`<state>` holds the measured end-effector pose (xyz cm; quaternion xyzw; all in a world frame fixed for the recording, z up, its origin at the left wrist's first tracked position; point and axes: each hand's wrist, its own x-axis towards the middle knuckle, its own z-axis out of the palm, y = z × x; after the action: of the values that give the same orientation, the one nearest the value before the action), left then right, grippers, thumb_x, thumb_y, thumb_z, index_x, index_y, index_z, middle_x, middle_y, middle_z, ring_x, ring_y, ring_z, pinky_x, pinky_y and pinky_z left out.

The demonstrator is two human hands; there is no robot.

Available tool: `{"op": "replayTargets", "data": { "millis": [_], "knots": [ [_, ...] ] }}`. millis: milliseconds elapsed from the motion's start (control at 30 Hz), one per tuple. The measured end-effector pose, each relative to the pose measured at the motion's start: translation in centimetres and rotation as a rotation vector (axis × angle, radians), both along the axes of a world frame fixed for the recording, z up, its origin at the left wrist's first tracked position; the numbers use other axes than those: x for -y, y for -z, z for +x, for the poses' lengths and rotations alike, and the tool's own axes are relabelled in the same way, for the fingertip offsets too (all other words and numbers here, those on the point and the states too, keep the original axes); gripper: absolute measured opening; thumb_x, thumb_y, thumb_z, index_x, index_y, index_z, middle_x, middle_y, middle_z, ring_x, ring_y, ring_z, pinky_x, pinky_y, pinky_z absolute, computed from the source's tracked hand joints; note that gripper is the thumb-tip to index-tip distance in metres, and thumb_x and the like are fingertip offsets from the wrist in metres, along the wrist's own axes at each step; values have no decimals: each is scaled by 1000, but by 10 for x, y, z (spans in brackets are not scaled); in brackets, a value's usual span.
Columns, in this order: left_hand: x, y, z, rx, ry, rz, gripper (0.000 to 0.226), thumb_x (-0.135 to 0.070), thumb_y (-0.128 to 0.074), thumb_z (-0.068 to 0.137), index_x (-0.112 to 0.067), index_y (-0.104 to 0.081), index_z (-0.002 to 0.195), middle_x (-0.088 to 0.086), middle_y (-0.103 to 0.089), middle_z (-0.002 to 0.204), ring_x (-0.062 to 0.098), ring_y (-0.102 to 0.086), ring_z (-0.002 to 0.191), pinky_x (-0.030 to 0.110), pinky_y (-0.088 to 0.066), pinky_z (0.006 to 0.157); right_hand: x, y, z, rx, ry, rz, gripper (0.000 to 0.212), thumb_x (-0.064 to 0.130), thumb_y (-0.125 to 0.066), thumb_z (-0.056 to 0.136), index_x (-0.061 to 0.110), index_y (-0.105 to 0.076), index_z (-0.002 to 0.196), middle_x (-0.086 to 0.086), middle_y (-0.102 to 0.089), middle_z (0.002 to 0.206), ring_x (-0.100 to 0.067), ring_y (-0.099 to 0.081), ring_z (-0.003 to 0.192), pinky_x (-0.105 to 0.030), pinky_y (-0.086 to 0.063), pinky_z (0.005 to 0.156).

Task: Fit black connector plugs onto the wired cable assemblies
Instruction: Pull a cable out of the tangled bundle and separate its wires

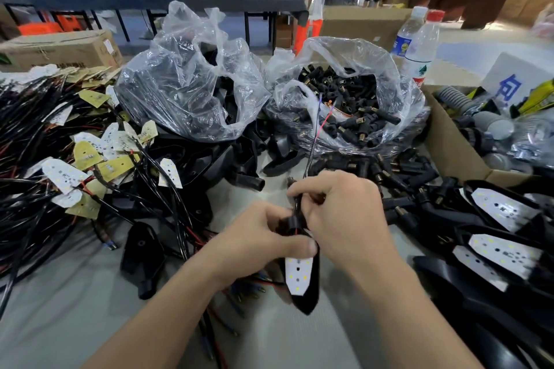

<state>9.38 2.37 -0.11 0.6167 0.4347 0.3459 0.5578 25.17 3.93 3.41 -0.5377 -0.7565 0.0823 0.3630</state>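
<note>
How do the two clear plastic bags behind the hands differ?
The left bag holds larger black parts and its top stands bunched up; the right bag lies wide open, showing small black plugs with brass ends. Both are clear crumpled plastic.

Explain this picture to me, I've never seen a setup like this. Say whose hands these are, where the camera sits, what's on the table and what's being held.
No machine here: a person works bare-handed, filmed by a camera worn on the head, looking down. The left hand grips a black lamp housing carrying a white LED board; the right hand pinches its cable just above. On the table: a pile of wired boards left, a clear bag of black connector plugs ahead, assembled housings right.
</note>
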Motion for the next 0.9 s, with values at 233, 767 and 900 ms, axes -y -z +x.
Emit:
{"op": "replayTargets", "data": {
  "millis": [233, 767, 900],
  "knots": [
    [-7, 0, 3, -43, -597, -135, 45, -58, -61, 65, -15, -72, 58, 1, -69, 58, 22, -63, 51, 27, -46, 53, 3, -7, 5, -139, -237, -331, 36, 13, -59, 74, 42, -79, 83, 12, -70, 63, -6, -62, 57, -18, -49, 55],
    [-12, 0, 1, 277, -714, -71, 25, -8, -66, 95, -15, -81, 77, 9, -68, 64, 15, -59, 51, 23, -52, 51, -9, 1, 14, -227, -385, -693, 29, 5, -62, 82, 27, -82, 79, 3, -65, 54, -5, -53, 49, -21, -42, 53],
    [-12, 5, 4, 164, -689, -49, 32, 3, -72, 86, -27, -83, 77, 9, -77, 76, 11, -65, 64, 21, -55, 60, -22, 13, 31, 132, 175, -370, 28, 11, -61, 77, 36, -73, 77, 11, -71, 75, -18, -67, 83, -29, -56, 74]
  ]
}}
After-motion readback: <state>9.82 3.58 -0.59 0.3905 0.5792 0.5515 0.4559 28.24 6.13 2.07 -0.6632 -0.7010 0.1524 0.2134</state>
